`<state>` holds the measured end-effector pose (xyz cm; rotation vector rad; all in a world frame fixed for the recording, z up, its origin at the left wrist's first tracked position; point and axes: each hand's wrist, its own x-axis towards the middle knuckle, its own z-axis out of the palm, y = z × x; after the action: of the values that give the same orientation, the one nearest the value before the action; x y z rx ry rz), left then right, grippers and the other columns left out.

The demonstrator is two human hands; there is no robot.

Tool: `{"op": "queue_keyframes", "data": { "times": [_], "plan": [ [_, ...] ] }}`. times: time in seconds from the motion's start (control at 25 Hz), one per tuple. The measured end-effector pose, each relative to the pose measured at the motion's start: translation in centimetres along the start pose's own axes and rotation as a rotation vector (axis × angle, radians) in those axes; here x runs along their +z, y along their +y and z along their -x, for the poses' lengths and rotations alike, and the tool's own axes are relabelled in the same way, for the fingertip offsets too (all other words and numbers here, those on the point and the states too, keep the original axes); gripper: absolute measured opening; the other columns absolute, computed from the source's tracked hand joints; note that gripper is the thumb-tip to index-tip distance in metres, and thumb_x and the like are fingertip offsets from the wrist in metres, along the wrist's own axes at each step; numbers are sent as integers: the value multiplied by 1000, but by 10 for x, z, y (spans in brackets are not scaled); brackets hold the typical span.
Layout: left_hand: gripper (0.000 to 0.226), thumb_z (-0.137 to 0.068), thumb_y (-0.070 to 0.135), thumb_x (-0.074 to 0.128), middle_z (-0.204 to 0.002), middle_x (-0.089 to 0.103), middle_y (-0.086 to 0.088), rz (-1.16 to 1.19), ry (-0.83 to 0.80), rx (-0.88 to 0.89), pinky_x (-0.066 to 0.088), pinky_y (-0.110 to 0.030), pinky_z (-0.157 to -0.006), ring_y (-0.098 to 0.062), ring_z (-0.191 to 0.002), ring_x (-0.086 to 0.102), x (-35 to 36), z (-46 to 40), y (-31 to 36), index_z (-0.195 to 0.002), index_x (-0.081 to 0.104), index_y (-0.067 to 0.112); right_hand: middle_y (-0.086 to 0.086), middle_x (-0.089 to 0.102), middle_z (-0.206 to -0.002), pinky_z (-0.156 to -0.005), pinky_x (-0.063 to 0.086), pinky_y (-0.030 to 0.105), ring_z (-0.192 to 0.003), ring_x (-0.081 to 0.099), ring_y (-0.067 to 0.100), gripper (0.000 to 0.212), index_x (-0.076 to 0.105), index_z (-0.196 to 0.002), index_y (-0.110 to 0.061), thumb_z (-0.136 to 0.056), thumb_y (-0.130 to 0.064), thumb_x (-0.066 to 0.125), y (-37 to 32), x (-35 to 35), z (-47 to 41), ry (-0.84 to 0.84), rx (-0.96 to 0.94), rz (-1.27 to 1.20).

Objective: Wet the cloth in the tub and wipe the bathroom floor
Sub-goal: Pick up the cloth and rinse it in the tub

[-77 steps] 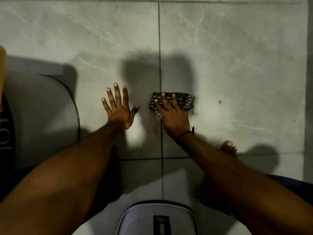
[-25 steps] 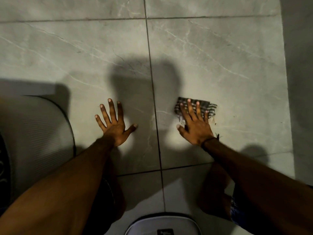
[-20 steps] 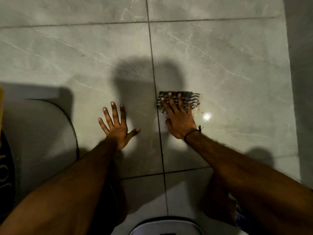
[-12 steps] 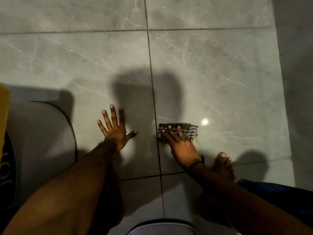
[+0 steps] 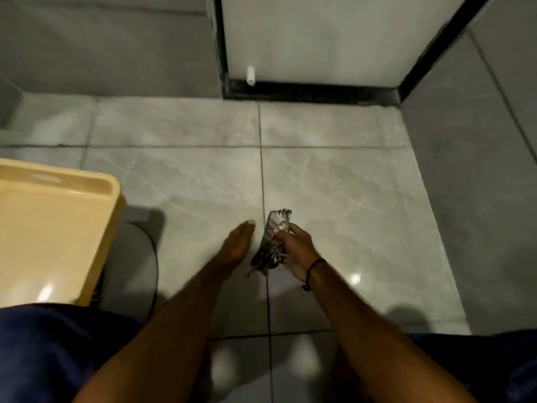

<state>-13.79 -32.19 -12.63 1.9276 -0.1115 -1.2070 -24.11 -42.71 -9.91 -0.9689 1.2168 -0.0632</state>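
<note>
My right hand [image 5: 297,253] grips a bunched striped cloth [image 5: 274,238] and holds it upright, lifted off the grey tiled floor [image 5: 348,196]. Just left of the cloth, my left hand [image 5: 236,247] is stretched out edge-on with straight fingers and nothing in it; whether it touches the cloth I cannot tell. A yellow plastic tub [image 5: 114,219] stands at the left, about a hand's length from my left hand. Its inside is only partly in view.
A pale door [image 5: 319,39] in a black frame closes the far side, with a small white doorstop [image 5: 250,74] at its foot. A grey wall [image 5: 479,175] runs along the right. A grey mat [image 5: 130,269] lies under the tub. My knees in dark blue shorts fill the bottom corners.
My right hand has stopped pressing the cloth flat on the tile and has gathered it up off the floor. My left hand has left the floor. The view has tipped up, showing tub and door.
</note>
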Motion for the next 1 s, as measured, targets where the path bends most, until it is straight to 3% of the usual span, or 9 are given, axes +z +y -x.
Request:
{"op": "queue_keyframes", "data": {
  "times": [0.08, 0.16, 0.2, 0.32, 0.48, 0.64, 0.76, 0.88, 1.0],
  "plan": [
    [46, -103, 49, 41, -129, 70, -10, 229, -50, -17, 55, -34, -95, -25, -109, 68, -4, 40, 43, -117, 71, 16, 13, 75, -103, -64, 58, 31, -79, 71, 24, 26, 69, -118, -12, -97, -24, 60, -39, 22, 29, -92, 17, -52],
    [53, -101, 56, 39, -109, 76, -8, 314, -58, 16, 57, -23, -63, -18, -86, 72, -19, 74, 79, -117, 73, 18, 7, 76, -93, -58, 59, 32, -76, 72, 23, 36, 71, -114, -13, -95, -42, 60, -75, 46, 56, -168, 2, -66],
    [55, -97, 60, 41, -109, 78, -9, 325, -33, 52, 57, -22, -58, -18, -82, 72, -32, 92, 92, -118, 73, 21, 4, 74, -91, -56, 58, 31, -76, 71, 23, 40, 72, -114, -14, -93, -46, 61, -91, 60, 71, -202, -29, -38],
    [53, -81, 64, 58, -111, 78, -9, 233, 99, 187, 63, -40, -76, -25, -86, 74, -86, 132, 124, -116, 72, 26, 1, 71, -96, -56, 57, 30, -79, 67, 21, 40, 73, -117, -13, -89, -42, 67, -136, 99, 107, -269, -130, 91],
    [36, -89, 40, 65, -95, 75, -10, 155, 249, 323, 64, -43, -68, -25, -71, 68, -170, 174, 142, -122, 64, 27, 0, 71, -104, -72, 61, 40, -94, 68, 22, 37, 74, -113, -20, -89, -46, 66, -176, 172, 153, -409, -222, 222],
    [40, -102, 46, 45, -89, 68, -13, 248, 284, 288, 47, -22, -46, -22, -65, 61, -242, 202, 122, -127, 62, 21, 2, 72, -96, -87, 56, 46, -84, 69, 24, 17, 72, -96, -17, -92, -26, 58, -178, 250, 178, -414, -305, 375],
    [43, -103, 49, 37, -109, 76, -8, 355, 351, 249, 48, -24, -55, -18, -76, 67, -283, 217, 86, -125, 67, 27, 7, 70, -96, -75, 59, 41, -83, 66, 25, 19, 69, -97, -14, -94, -19, 51, -157, 298, 181, -478, -256, 447],
    [42, -100, 53, 41, -124, 73, -4, 539, 385, 167, 56, -40, -88, -29, -104, 70, -312, 223, 45, -121, 68, 28, 7, 69, -96, -71, 54, 37, -84, 63, 25, 23, 69, -101, -13, -97, -23, 48, -125, 332, 175, -542, -203, 521],
    [45, -94, 54, 58, -117, 73, -4, 587, 411, 165, 57, -34, -78, -22, -97, 71, -321, 220, 11, -130, 65, 28, 5, 72, -97, -65, 55, 33, -82, 66, 23, 19, 70, -106, -12, -96, -23, 58, -95, 356, 171, -612, -177, 617]
  ]
}}
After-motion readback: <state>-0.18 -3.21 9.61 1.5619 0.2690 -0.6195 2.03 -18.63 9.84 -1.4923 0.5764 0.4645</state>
